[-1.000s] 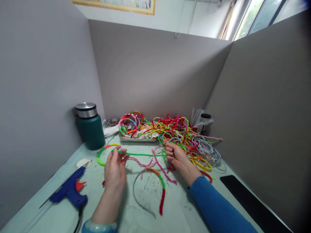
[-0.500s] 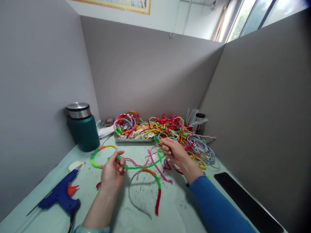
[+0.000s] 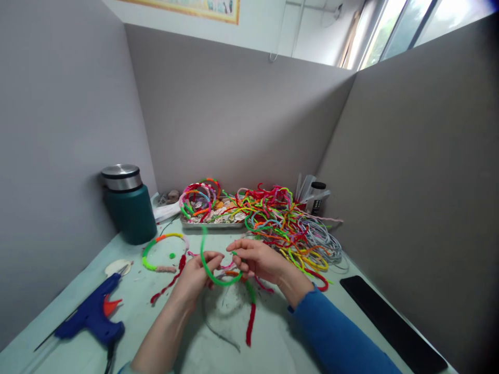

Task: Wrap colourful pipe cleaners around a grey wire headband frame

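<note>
A bright green pipe cleaner (image 3: 223, 282) bends in a loop between my hands, one end sticking up. My right hand (image 3: 263, 262) pinches it near its other end. Curled fingers of my left hand (image 3: 197, 272) close around it, though the exact grip is partly hidden. Beneath both hands lies a thin grey headband (image 3: 220, 335), part wrapped in orange, green and red (image 3: 250, 322); my hands cover some of it. Just left of my left hand are a dark red pipe cleaner (image 3: 171, 284) and a multicoloured wrapped hoop (image 3: 146, 254).
A blue glue gun (image 3: 88, 314) lies front left, near a teal flask (image 3: 130, 213). Behind are a metal tray (image 3: 214, 226) with wrapped hoops and a heap of pipe cleaners (image 3: 273, 208). Grey wires (image 3: 325, 239) and a black flat bar (image 3: 390, 322) lie right. Grey partitions enclose the table.
My hands have come closer together, the right one moving left and down toward me. The green pipe cleaner, earlier stretched in a shallow curve, is now bent into a tighter loop.
</note>
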`<move>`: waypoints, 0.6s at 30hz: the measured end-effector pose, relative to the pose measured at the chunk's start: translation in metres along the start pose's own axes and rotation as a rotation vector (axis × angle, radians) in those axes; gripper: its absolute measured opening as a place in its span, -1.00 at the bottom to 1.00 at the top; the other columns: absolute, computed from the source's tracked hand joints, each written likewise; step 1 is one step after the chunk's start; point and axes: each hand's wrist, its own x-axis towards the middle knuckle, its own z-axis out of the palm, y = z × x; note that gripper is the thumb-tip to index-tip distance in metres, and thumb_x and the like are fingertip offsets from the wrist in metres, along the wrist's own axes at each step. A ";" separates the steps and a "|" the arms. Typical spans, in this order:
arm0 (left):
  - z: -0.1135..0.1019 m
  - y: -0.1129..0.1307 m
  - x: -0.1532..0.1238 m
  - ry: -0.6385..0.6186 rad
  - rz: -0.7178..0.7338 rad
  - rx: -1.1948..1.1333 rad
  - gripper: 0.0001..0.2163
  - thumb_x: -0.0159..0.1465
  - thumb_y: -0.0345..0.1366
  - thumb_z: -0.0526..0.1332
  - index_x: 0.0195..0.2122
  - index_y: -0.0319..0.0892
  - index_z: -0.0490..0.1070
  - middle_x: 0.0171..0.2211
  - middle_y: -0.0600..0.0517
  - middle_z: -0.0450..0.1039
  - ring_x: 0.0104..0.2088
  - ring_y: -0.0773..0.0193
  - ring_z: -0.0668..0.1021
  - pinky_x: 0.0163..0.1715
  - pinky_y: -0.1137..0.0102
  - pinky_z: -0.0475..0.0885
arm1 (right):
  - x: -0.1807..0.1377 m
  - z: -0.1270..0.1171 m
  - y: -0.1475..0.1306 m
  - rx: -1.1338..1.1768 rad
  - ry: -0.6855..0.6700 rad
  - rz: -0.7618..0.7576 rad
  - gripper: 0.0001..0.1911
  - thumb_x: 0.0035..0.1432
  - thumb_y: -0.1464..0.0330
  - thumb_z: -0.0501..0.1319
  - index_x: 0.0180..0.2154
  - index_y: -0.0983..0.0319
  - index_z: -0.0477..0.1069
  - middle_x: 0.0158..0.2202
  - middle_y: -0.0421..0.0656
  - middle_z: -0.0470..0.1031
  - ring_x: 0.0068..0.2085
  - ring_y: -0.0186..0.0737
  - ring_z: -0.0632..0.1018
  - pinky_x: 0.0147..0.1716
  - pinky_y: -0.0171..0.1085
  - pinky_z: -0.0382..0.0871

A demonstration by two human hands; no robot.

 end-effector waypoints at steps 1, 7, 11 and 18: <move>0.001 -0.001 0.000 -0.019 0.022 0.004 -0.71 -0.03 -0.16 0.35 -0.37 -0.26 0.48 -0.64 0.12 0.35 -0.74 0.50 0.26 -0.75 0.54 0.18 | 0.001 0.001 0.002 -0.027 0.016 -0.016 -0.74 0.01 0.39 0.26 -0.20 0.27 0.34 -0.51 -0.26 0.35 -0.59 -0.48 0.30 -0.70 -0.49 0.08; 0.003 -0.005 0.005 -0.079 0.151 -0.004 -0.68 -0.09 -0.20 0.39 -0.32 -0.25 0.51 -0.57 0.00 0.48 -0.72 0.41 0.36 -0.77 0.51 0.23 | 0.005 0.010 0.008 -0.133 0.070 -0.062 -0.67 -0.02 0.31 0.28 -0.21 0.28 0.28 -0.52 -0.22 0.45 -0.61 -0.45 0.37 -0.73 -0.49 0.07; 0.003 -0.004 0.005 -0.062 0.184 0.086 -0.76 -0.07 -0.20 0.37 -0.44 -0.25 0.51 -0.64 0.04 0.44 -0.72 0.44 0.33 -0.77 0.55 0.19 | 0.010 0.011 0.013 -0.171 0.078 -0.038 -0.70 -0.03 0.33 0.26 -0.23 0.28 0.27 -0.51 -0.22 0.46 -0.64 -0.47 0.37 -0.76 -0.50 0.04; 0.002 -0.008 0.009 0.065 0.214 0.128 -0.76 -0.11 -0.16 0.37 -0.59 -0.24 0.44 -0.72 0.11 0.36 -0.77 0.47 0.27 -0.79 0.56 0.14 | 0.010 0.017 0.020 -0.337 0.160 -0.001 -0.88 0.04 0.33 0.17 -0.42 0.27 0.30 -0.59 -0.26 0.42 -0.67 -0.47 0.36 -0.76 -0.50 0.04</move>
